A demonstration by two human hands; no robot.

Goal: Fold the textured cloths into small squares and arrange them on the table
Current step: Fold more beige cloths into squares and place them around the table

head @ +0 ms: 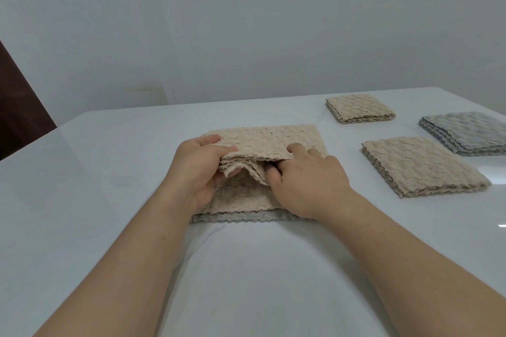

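Both hands pinch the beige textured cloth (271, 142) lying mid-table: the left hand (195, 169) grips its bunched near layers between thumb and fingers, while the right hand (306, 180) presses fingertips on top with the thumb tucked under the fold. From the head view this cloth looks mid-fold, lying on a grey cloth (238, 217) whose edge peeks out toward the table's (95, 186) near edge. Three squares look finished near the right edge: two beige, a small far beige square (358, 108) and a near beige square (421, 165), plus one grey square (468, 131). By my count that is five cloths, three folded, two left.
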